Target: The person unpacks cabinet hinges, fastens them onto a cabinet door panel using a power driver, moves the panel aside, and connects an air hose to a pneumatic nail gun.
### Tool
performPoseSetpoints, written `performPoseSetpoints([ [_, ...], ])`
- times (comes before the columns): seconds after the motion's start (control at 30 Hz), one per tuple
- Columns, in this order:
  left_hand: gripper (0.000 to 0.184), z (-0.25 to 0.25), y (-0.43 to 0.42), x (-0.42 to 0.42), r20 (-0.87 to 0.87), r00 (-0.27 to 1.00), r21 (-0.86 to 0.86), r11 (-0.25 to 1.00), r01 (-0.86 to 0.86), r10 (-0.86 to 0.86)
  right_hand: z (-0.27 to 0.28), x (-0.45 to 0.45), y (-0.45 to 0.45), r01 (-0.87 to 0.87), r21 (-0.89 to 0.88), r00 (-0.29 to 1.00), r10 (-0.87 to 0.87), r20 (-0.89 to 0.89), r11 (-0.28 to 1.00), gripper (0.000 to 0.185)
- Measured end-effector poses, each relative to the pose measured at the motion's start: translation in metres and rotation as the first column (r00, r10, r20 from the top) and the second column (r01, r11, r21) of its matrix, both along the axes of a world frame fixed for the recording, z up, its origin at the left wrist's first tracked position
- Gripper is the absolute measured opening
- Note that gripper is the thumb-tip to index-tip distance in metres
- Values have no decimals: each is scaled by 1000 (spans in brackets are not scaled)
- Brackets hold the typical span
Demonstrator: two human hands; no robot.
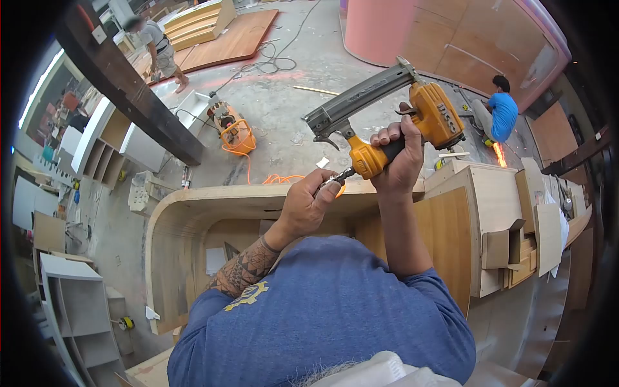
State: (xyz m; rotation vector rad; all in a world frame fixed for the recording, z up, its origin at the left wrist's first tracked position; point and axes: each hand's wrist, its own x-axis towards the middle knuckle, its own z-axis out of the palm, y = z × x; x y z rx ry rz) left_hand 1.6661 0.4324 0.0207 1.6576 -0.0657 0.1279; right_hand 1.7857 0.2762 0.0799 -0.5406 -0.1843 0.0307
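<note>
My right hand (401, 151) is wrapped round the black grip of an orange and grey nail gun (438, 109), which is raised above a curved wooden cabinet (213, 193). The gun's long grey magazine points to the left. At the base of the grip, my left hand (309, 203) is closed on a metal hose connector (342, 175), which touches the gun's fitting. Part of an orange hose shows beside the left fingers and continues on the floor behind the cabinet's edge.
An orange air compressor (237, 137) stands on the floor beyond the cabinet, near a dark post (129, 84). A person in blue (503, 116) crouches at the right by bright sparks. Another person (158, 48) is at the upper left. Grey shelving (77, 309) stands at the left.
</note>
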Motion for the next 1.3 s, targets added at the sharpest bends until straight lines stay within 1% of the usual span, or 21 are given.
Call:
performPoseSetpoints([
  [0.07, 41, 2, 7, -7, -36, 999, -46, 999, -3, 1, 2, -1, 10, -15, -8, 1000, 15, 3, 1000, 29],
  [0.27, 40, 9, 5, -11, 5, 999, -87, 995, -47, 48, 13, -11, 17, -46, -38, 995, 49, 85, 998, 34],
  [0.37, 38, 11, 8, -16, 66, 997, -76, 997, -26, 31, 23, -22, 28, -41, -96, 990, 54, 133, 995, 36],
  [0.47, 37, 22, 9, -21, 124, 990, -93, 994, -59, 71, 42, -31, 37, -19, -123, 979, 43, 198, 992, 40],
  [0.53, 37, 28, 14, -23, 142, 990, -197, 980, 24, 4, 57, -38, 44, -17, -146, 961, 57, 271, 989, 40],
  [0.57, 37, 32, 18, -23, 151, 989, -199, 980, 33, -2, 65, -43, 49, -21, -168, 941, 76, 331, 986, 40],
  [0.63, 45, 41, 25, -23, 79, 976, -515, 831, 212, -201, 79, -50, 54, -14, -174, 940, 72, 333, 985, 41],
  [0.7, 47, 57, 33, -32, 71, 974, -496, 840, 221, -214, 88, -55, 60, -93, -205, 915, 165, 369, 974, 42],
  [0.73, 49, 60, 34, -35, 62, 975, -484, 847, 218, -215, 88, -56, 63, -122, -167, 913, 176, 367, 978, 37],
  [0.77, 49, 58, 34, -35, 71, 963, -481, 837, 260, -258, 84, -55, 64, -35, -303, 889, 168, 426, 952, 48],
  [0.8, 47, 54, 34, -35, 126, 986, -325, 934, 149, -113, 82, -55, 66, -31, -309, 898, 162, 409, 950, 47],
  [0.83, 45, 49, 34, -34, 211, 977, -172, 985, 21, 16, 81, -55, 67, -20, -312, 909, 147, 389, 950, 46],
  [0.9, 40, 31, 31, -29, 391, 901, 46, 973, -225, 190, 79, -56, 70, -5, -302, 916, 125, 380, 953, 42],
  [0.93, 39, 27, 31, -29, 382, 895, 57, 961, -270, 229, 78, -58, 72, -4, -303, 927, 118, 357, 953, 41],
  [0.97, 39, 26, 30, -30, 381, 907, 71, 973, -219, 177, 78, -58, 72, -8, -301, 936, 114, 335, 954, 40],
  [1.03, 41, 28, 29, -30, 251, 947, -107, 978, -177, 199, 75, -59, 69, -16, -277, 939, 110, 326, 961, 35],
  [1.07, 44, 40, 32, -34, 130, 989, -251, 967, -36, 70, 73, -60, 69, -5, -281, 948, 94, 305, 960, 34],
  [1.1, 44, 38, 33, -34, 127, 991, -244, 970, -15, 48, 72, -61, 67, -1, -287, 955, 86, 283, 958, 33],
  [1.17, 46, 33, 34, -32, 114, 987, -320, 937, 143, -112, 65, -61, 57, 10, -304, 959, 77, 274, 953, 33],
  [1.2, 46, 31, 29, -30, 117, 987, -241, 961, 135, -110, 60, -59, 53, 4, -326, 959, 89, 269, 945, 32],
  [1.3, 47, 15, 18, -25, 75, 988, -196, 969, 151, -139, 42, -61, 39, 86, -362, 981, -15, 195, 928, 31],
])
